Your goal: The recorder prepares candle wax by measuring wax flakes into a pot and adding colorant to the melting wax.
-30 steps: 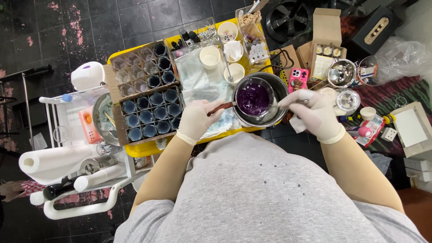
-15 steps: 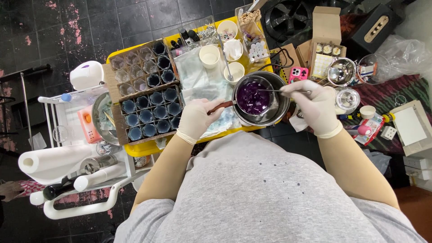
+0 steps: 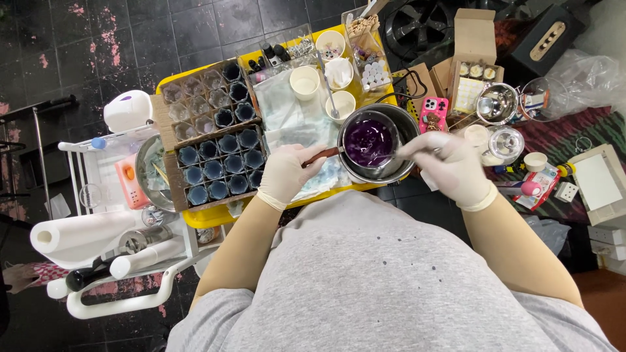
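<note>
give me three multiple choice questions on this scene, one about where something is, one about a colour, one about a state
1. Where does the small pot with the liquid sit?
A. inside the bigger metal bowl
B. on the floor
C. on the white cart

2. What colour is the liquid in the pot?
A. green
B. purple
C. orange

3. What is the left hand doing?
A. lying flat and empty
B. lifting a paper cup
C. closed on the pot's handle

Answers
1. A: the bowl's rim rings the pot.
2. B: the pot's surface shows deep purple.
3. C: the gloved fingers wrap the reddish handle, while the right hand holds a thin stirring tool at the pot's edge.
</note>
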